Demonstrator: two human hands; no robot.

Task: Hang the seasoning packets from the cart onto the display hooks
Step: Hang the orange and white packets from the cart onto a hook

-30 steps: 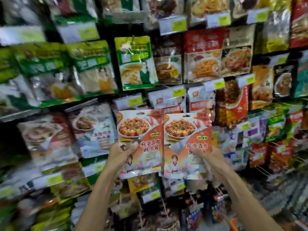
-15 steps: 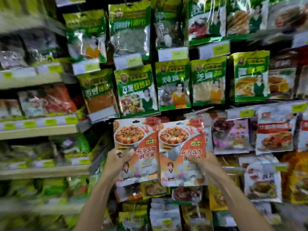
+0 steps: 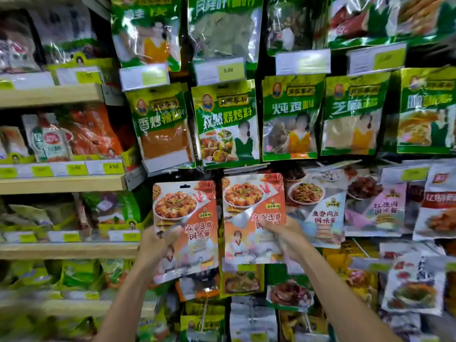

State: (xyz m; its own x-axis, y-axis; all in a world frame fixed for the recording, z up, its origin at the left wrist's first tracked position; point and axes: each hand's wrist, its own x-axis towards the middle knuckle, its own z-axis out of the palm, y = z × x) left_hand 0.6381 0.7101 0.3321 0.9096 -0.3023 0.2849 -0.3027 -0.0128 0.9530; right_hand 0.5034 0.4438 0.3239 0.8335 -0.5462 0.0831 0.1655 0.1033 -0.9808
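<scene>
Both bare forearms rise from the bottom edge of the frame, the left from lower left of centre and the right from the lower right, and they angle inward toward the middle. The left hand [image 3: 156, 244] grips the left seasoning packet [image 3: 190, 215] by its left edge, thumb on the front. The right hand [image 3: 286, 236] grips the right seasoning packet [image 3: 246, 208] by its right edge, thumb likewise in front. The hands are level with each other and apart.

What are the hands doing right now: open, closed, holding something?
Left hand: closed, gripping the left mapo tofu sauce packet by its left edge.
Right hand: closed, gripping the right mapo tofu sauce packet by its right edge.
</scene>
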